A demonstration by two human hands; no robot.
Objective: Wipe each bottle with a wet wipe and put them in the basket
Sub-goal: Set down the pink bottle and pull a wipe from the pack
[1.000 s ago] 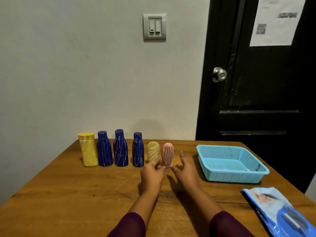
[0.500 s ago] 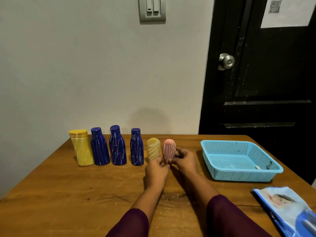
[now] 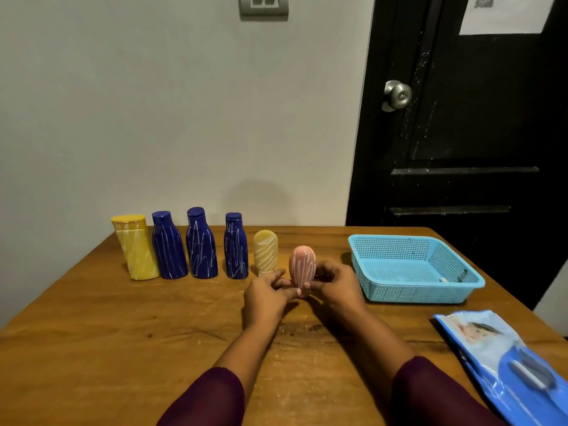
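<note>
Wooden table (image 3: 123, 333): six bottles (image 3: 201, 250), one basket (image 3: 415, 292).
Left of the basket, left hand (image 3: 264, 298) and right hand (image 3: 335, 287) pinch the pink bottle (image 3: 302, 264), upright, rounded end up.

One head-worn, wide-angle camera looks forward and somewhat down across the wooden surface (image 3: 92, 348). The blue basket (image 3: 415, 292) lies in the mid-distance, right of centre. Behind the basket rises the black door (image 3: 461, 149), and up-left of the basket the pale wall (image 3: 153, 118). The surface's near edge falls below the frame.
</note>
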